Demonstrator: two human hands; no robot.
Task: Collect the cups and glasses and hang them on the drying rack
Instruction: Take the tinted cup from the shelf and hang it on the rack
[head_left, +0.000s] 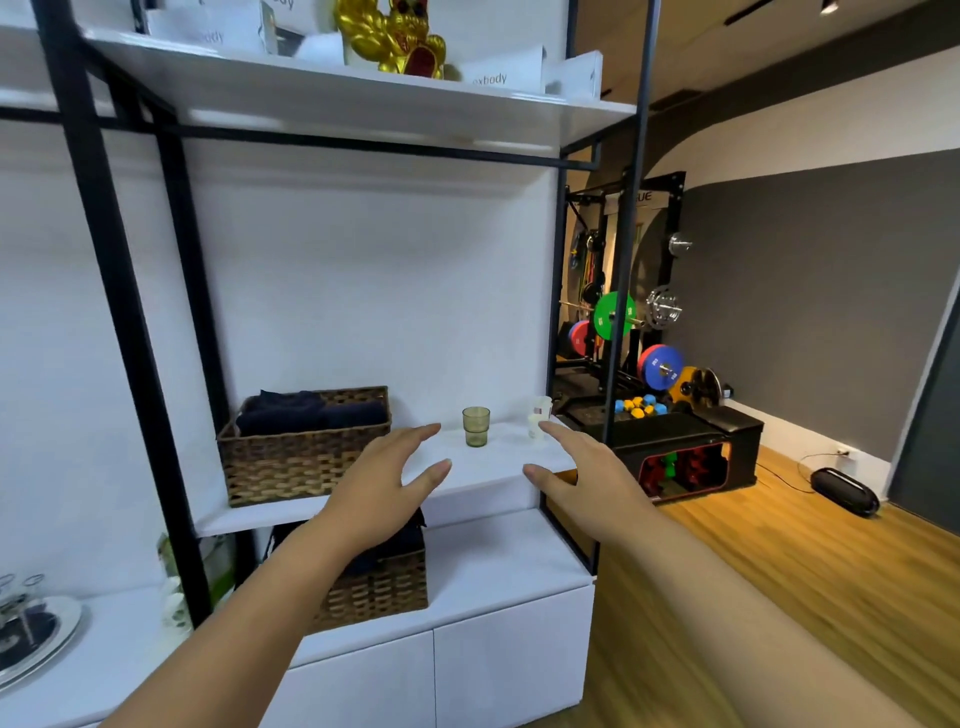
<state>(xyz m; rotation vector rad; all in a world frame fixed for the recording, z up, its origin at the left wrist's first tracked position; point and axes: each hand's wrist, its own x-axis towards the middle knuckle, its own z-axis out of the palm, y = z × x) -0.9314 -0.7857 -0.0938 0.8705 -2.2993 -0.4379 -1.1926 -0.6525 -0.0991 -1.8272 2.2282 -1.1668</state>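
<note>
A green tinted glass (476, 426) stands upright on the white middle shelf (488, 473). A small white cup (538, 417) with a red mark stands to its right, near the shelf's right end. My left hand (387, 480) is open, fingers spread, in front of the shelf and left of the glass, touching nothing. My right hand (582, 475) is open too, its fingertips just below the white cup. At the bottom left edge a drying rack (21, 618) on a round tray holds upside-down stemmed glasses, partly cut off.
A wicker basket (306, 447) with dark towels sits on the shelf's left part; a second basket (379, 587) stands on the cabinet top below. Black frame posts (553, 322) flank the shelf. A white patterned mug (175, 608) stands on the counter at left. Gym weights and wooden floor lie to the right.
</note>
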